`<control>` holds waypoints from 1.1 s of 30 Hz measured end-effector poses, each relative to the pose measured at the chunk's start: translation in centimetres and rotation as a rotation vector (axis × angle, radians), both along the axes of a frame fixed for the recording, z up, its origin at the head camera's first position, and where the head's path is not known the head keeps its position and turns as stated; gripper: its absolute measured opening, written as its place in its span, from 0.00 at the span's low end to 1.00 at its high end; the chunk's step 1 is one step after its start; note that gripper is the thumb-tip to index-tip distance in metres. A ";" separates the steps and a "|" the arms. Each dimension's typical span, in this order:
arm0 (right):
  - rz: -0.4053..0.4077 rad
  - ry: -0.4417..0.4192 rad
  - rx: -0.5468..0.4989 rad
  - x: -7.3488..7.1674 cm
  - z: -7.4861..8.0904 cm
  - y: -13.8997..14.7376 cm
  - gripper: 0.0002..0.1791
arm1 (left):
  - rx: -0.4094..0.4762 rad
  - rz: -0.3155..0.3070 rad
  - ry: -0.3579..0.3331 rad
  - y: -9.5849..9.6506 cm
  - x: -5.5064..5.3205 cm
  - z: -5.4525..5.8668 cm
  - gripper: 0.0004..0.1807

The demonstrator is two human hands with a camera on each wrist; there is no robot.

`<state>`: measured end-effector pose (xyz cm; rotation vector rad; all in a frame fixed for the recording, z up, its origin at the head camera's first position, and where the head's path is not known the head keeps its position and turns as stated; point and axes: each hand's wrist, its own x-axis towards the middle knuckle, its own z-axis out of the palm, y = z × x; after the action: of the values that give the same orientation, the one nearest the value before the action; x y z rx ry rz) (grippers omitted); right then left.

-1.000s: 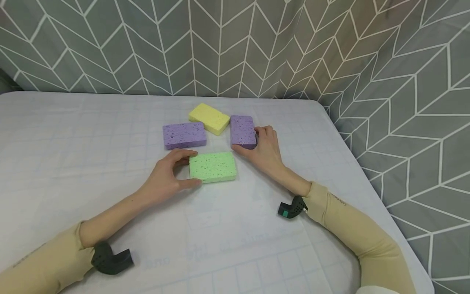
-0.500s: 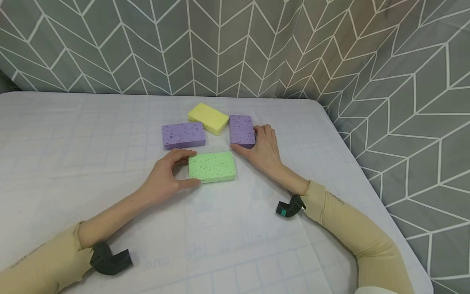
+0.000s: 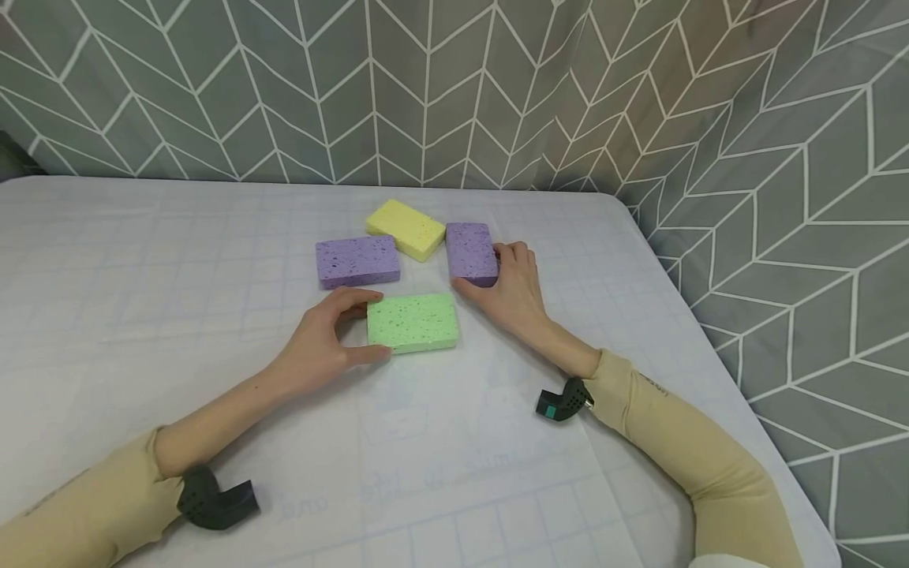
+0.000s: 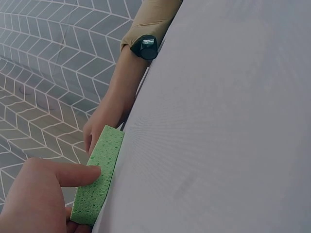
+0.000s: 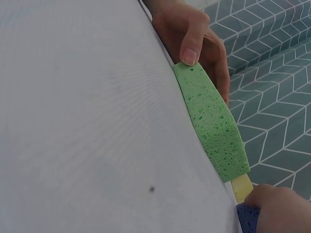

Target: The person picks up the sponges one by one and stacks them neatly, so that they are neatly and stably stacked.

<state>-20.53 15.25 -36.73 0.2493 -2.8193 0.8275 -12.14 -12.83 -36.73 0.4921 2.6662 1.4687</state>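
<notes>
A green sponge point(image 3: 413, 322) lies flat on the table, its long side running left to right. My left hand point(image 3: 316, 343) holds its left end, thumb on the near edge and fingers at the far edge. Behind it to the right, a purple sponge point(image 3: 470, 251) lies lengthwise away from me. With thumb at the near end and fingers along the right side, my right hand point(image 3: 513, 290) grips that one. In the left wrist view, the left thumb presses the side of the green sponge point(image 4: 99, 182). The purple sponge point(image 5: 248, 218) is partly hidden in the right wrist view.
A second purple sponge point(image 3: 357, 260) lies behind the left hand. Between the purple sponges, farther back, a yellow sponge point(image 3: 406, 229) lies at a slant, close to both. A white cloth covers the table point(image 3: 440, 457); a patterned grey curtain point(image 3: 398, 95) hangs behind and to the right.
</notes>
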 end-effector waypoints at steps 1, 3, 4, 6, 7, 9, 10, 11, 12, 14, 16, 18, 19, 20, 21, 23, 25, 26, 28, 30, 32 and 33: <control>0.000 0.000 -0.002 0.0 0.0 0.0 0.48 | -0.001 0.000 0.000 0.0 0.0 0.0 0.39; 0.002 0.003 -0.005 0.0 0.0 0.1 0.48 | -0.004 -0.001 -0.002 0.0 0.0 0.0 0.39; 0.003 0.005 -0.006 0.0 0.0 0.1 0.48 | -0.005 -0.001 -0.002 0.0 0.0 0.0 0.39; 0.006 0.008 -0.009 0.0 0.0 0.1 0.47 | -0.007 0.000 -0.003 0.0 0.0 0.1 0.39; 0.006 0.009 -0.010 0.0 0.0 0.1 0.47 | -0.006 0.000 -0.003 0.0 0.0 0.1 0.39; 0.005 0.007 -0.014 0.0 0.1 0.1 0.47 | -0.006 0.002 -0.003 0.0 0.0 0.1 0.39; 0.005 0.005 -0.017 0.0 0.1 0.1 0.47 | -0.005 0.002 -0.002 0.1 0.0 0.1 0.39; 0.005 0.002 -0.019 0.0 0.1 0.1 0.47 | -0.005 0.002 -0.002 0.1 0.0 0.1 0.39; 0.005 -0.001 -0.022 0.1 0.2 0.1 0.47 | -0.005 0.003 -0.001 0.1 0.0 0.1 0.39; 0.005 -0.004 -0.028 0.1 0.3 0.1 0.46 | -0.006 0.002 -0.002 0.1 0.0 0.1 0.39; 0.004 -0.005 -0.032 0.1 0.3 0.0 0.45 | -0.008 0.002 -0.002 0.1 0.0 0.1 0.39; 0.002 -0.006 -0.037 0.1 0.2 0.0 0.45 | -0.008 0.002 -0.004 0.1 0.0 0.1 0.39; 0.000 -0.006 -0.037 0.1 0.2 0.1 0.45 | -0.007 0.002 -0.004 0.1 0.0 0.1 0.39; -0.001 -0.006 -0.038 0.1 0.1 0.1 0.46 | -0.007 0.002 -0.005 0.1 0.0 0.1 0.39; -0.002 -0.008 -0.038 0.0 0.1 0.1 0.46 | -0.008 0.002 -0.005 0.1 0.0 0.1 0.39; -0.003 -0.010 -0.035 0.0 0.1 0.1 0.46 | -0.005 0.002 -0.008 0.1 0.0 0.1 0.39; -0.002 -0.013 -0.030 0.0 0.0 0.2 0.46 | -0.006 0.003 -0.010 0.1 0.0 0.2 0.39; -0.003 -0.014 -0.026 0.0 0.1 0.2 0.46 | -0.007 0.004 -0.012 0.1 0.0 0.2 0.39; -0.005 -0.018 -0.020 0.0 0.1 0.1 0.47 | -0.010 0.003 -0.012 0.1 0.1 0.2 0.39; -0.009 -0.024 -0.015 0.0 0.1 0.1 0.49 | -0.014 0.002 -0.010 0.1 0.1 0.2 0.39; -0.009 -0.028 -0.011 0.0 0.1 0.1 0.50 | -0.017 0.003 -0.008 0.1 0.0 0.2 0.40; -0.009 -0.029 -0.011 0.0 0.1 0.1 0.50 | -0.017 0.002 -0.007 0.1 0.0 0.2 0.39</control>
<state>-20.55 15.38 -36.64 0.2249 -2.8399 0.8510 -12.10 -12.73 -36.53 0.4821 2.6721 1.4443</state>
